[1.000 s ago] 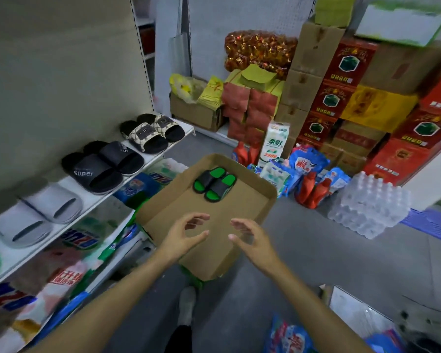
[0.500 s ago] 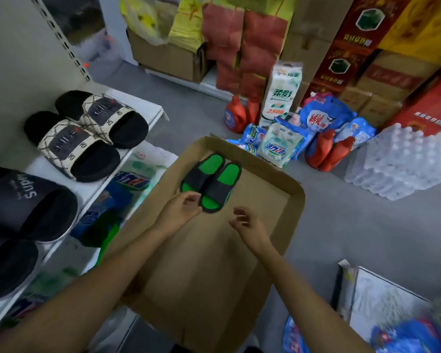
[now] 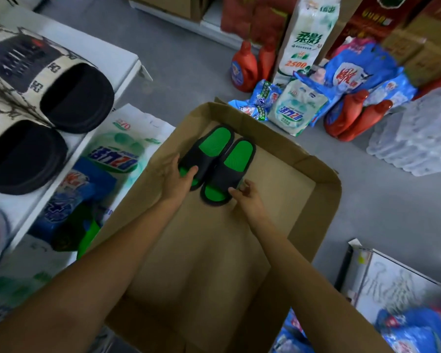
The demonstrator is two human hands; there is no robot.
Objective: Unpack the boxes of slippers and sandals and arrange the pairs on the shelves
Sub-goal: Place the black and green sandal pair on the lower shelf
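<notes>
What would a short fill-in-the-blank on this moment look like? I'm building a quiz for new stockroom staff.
1. The black slippers in the cardboard box have ____ insoles.
2. The left hand grips the slipper nearer the ____.
3. The number of pairs lying in the box is ____.
4. The patterned slippers lie on the white ____.

Missing words: green; shelf; one; shelf

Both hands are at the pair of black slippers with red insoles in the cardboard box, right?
Not quite: the head view shows green insoles, not red. Both the left hand and the right hand are at the black slippers in the cardboard box.
</notes>
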